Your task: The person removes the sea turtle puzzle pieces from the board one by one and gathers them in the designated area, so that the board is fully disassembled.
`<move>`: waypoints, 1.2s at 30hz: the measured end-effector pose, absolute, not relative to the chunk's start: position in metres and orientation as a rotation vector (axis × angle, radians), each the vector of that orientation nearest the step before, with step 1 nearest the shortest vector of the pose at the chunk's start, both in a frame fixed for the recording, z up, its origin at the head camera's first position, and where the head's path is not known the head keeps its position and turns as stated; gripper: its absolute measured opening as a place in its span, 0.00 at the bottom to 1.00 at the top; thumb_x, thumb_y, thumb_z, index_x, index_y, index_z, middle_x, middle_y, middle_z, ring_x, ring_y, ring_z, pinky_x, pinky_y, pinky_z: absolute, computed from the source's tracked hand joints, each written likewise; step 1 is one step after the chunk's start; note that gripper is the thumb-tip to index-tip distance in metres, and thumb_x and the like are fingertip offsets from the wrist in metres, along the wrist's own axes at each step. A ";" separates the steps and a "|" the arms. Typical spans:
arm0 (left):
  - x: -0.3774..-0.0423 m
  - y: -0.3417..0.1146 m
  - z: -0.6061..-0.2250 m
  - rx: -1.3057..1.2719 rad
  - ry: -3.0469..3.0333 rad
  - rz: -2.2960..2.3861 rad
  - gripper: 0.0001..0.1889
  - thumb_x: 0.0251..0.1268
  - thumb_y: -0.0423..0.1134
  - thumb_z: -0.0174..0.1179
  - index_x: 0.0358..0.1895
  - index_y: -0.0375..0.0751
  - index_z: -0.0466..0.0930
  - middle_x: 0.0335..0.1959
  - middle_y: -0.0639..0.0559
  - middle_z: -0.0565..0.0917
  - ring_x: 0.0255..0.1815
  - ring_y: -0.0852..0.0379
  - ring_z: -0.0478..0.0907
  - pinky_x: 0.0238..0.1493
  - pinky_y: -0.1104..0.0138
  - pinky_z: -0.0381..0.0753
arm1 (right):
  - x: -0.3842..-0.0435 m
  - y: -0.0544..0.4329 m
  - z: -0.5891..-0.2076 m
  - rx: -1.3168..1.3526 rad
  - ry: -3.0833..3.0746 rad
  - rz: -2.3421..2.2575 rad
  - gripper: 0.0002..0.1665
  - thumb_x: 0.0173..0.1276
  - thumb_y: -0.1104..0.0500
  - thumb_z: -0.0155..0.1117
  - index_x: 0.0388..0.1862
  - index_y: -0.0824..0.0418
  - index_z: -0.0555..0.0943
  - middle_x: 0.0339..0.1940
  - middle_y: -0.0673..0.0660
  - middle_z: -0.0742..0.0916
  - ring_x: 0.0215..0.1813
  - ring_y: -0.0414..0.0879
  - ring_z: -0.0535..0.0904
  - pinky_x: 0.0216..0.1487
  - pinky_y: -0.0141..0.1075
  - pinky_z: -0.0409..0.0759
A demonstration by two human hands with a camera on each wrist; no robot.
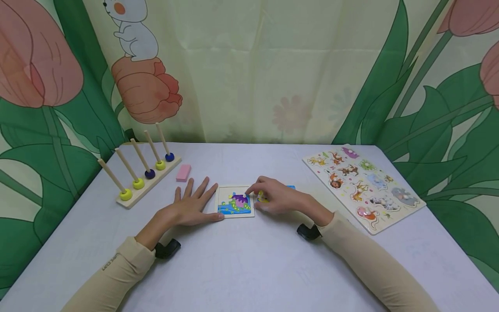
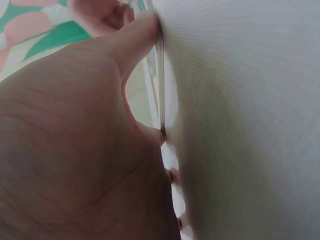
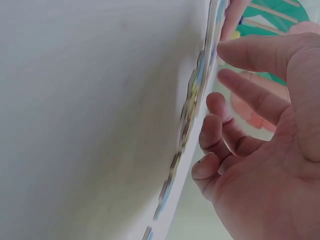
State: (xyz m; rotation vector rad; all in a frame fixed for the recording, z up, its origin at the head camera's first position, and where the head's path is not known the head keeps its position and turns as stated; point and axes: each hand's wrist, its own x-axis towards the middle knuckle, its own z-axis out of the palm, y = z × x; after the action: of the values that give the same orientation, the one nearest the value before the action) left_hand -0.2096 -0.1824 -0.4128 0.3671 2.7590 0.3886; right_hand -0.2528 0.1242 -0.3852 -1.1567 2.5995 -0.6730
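A small wooden-framed jigsaw puzzle (image 1: 235,210) lies at the middle of the table, with blue, purple, pink and green pieces in its lower part and a bare upper left area. My left hand (image 1: 191,210) rests spread beside it, thumb on the lower left corner and index fingertip near the upper left one. Over the right edge of the frame is my right hand (image 1: 278,197), its index fingertip and thumb at the puzzle, apart, with no piece showing between them. Loose puzzle pieces (image 3: 189,107) lie on the table beneath it, mostly hidden in the head view.
At the left stands a wooden peg rack (image 1: 150,184) with yellow and dark blue beads at the feet of its pegs. Near it lies a pink block (image 1: 183,173). An animal peg puzzle board (image 1: 362,190) occupies the right side. A printed curtain (image 1: 249,78) hangs behind the table.
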 end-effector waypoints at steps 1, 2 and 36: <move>-0.211 -0.183 -0.414 0.367 2.761 0.385 0.60 0.60 0.84 0.53 0.89 0.58 0.42 0.91 0.47 0.32 0.88 0.29 0.20 0.77 0.22 0.25 | -0.253 0.122 -0.385 -1.154 2.598 -0.672 0.23 0.72 0.58 0.69 0.65 0.52 0.85 0.50 0.55 0.83 0.44 0.45 0.75 0.49 0.35 0.76; -0.211 -0.183 -0.415 0.368 2.761 0.387 0.60 0.60 0.83 0.53 0.89 0.58 0.42 0.91 0.47 0.32 0.88 0.29 0.20 0.77 0.21 0.26 | -0.254 0.120 -0.386 -1.151 2.595 -0.672 0.23 0.72 0.58 0.69 0.65 0.53 0.85 0.50 0.54 0.83 0.44 0.44 0.75 0.49 0.35 0.76; -0.206 -0.181 -0.401 0.393 2.742 0.373 0.59 0.62 0.82 0.53 0.89 0.55 0.43 0.91 0.43 0.33 0.87 0.25 0.22 0.77 0.21 0.27 | -0.269 0.080 -0.386 -1.116 2.543 -0.589 0.22 0.76 0.58 0.66 0.67 0.56 0.84 0.54 0.56 0.84 0.45 0.44 0.76 0.49 0.34 0.77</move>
State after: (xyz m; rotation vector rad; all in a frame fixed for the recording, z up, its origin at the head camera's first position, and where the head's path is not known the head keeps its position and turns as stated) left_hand -0.2060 -0.1807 -0.4009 0.3928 2.7416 0.3731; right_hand -0.2688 0.0801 -0.3863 -1.1159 2.5435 -0.5891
